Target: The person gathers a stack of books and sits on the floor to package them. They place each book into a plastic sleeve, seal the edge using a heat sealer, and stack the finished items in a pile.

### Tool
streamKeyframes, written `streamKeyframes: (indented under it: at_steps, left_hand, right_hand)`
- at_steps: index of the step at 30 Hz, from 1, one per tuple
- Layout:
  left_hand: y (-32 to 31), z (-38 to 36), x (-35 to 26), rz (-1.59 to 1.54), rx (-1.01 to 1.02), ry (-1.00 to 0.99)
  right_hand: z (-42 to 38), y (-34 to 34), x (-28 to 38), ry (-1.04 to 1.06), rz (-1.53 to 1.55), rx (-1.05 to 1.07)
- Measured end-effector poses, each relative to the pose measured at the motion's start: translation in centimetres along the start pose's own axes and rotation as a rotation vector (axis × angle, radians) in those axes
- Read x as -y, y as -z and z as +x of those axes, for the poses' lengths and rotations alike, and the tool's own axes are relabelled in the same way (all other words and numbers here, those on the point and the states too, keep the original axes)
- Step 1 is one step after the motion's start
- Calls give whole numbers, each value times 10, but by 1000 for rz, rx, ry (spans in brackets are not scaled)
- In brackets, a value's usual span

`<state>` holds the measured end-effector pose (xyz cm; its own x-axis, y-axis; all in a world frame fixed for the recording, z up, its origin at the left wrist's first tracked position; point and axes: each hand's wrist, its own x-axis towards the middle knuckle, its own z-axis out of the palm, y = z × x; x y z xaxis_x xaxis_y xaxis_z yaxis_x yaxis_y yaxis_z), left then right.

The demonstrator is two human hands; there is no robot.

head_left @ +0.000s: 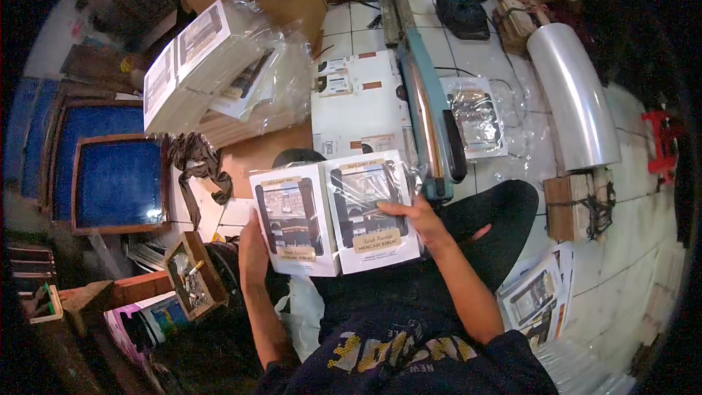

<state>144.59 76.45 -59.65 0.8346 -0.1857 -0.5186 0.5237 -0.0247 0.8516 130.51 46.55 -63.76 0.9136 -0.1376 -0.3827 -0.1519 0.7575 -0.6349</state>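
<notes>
Two white booklets with matching dark picture covers lie side by side above my lap, the left booklet (294,223) and the right booklet (371,212). Clear plastic film shines over them. My left hand (256,252) grips the outer edge of the left one, fingers mostly hidden behind it. My right hand (420,223) holds the right one, thumb across its cover and fingers underneath. Beyond them is a white printed sheet or box (358,121), beside a long teal sealing device (431,102) with a black handle.
Plastic-covered booklet stacks (212,58) stand at the upper left. A wrapped booklet (475,117) lies right of the sealer. Farther right is a big plastic film roll (572,95) by a wooden block (567,208). An ashtray box (194,278) sits at the lower left, near blue framed screens (119,183).
</notes>
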Motion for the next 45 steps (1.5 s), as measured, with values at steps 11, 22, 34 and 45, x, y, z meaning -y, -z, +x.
streamKeyframes:
  at_steps: [11,22,34,45]
  left_hand:
    - [-70,-84,-89,238,81,-281]
    - [-137,10,-35,584,338,-292]
    - [-242,177,-4,202,358,-35]
    - [-242,180,4,356,315,-33]
  right_hand:
    - [-47,40,7,-91,148,-103]
    - [-73,132,86,84,-631,-597]
    - [45,169,203,250,-677,-472]
    - [41,95,191,438,-1320,-757]
